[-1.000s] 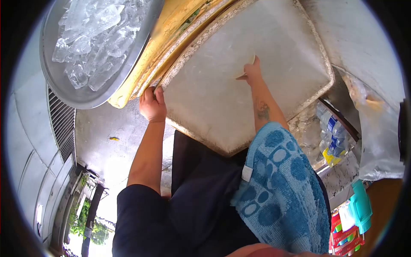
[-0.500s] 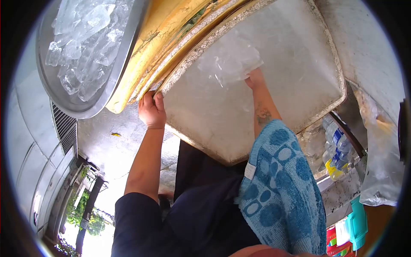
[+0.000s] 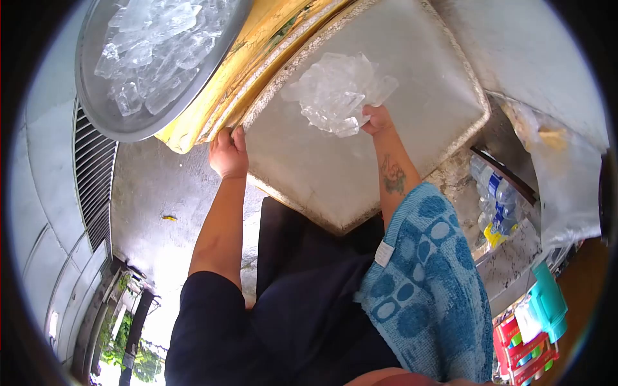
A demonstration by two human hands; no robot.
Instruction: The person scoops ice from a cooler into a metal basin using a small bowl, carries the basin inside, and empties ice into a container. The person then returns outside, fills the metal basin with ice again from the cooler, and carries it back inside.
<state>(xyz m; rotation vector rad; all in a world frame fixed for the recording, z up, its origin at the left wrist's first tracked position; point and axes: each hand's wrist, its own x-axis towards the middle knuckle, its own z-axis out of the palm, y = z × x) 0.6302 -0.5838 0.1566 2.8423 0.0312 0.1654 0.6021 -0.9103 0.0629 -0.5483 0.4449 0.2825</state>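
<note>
My left hand (image 3: 230, 153) is closed over the pale rim of a foam box (image 3: 283, 186), where it meets a worn yellow-covered foam slab (image 3: 219, 103). Inside the box, my right hand (image 3: 378, 120) is closed at the near right edge of a heap of clear ice chunks (image 3: 341, 93). Whatever its fingers grip is hidden by the ice. A round metal tray (image 3: 145, 134) rests above the yellow slab at upper left, holding more ice pieces (image 3: 161, 51).
A blue patterned towel (image 3: 425, 283) hangs over my right forearm. Plastic bottles (image 3: 496, 199) and a clear plastic bag (image 3: 566, 186) are on the right. Teal and red plastic items (image 3: 547, 302) stand lower right. A floor grate (image 3: 93, 180) runs along the left.
The ice heap by my right hand shows higher and clearer out of the misty box. My left hand keeps its hold on the rim. The whole view has shifted slightly.
</note>
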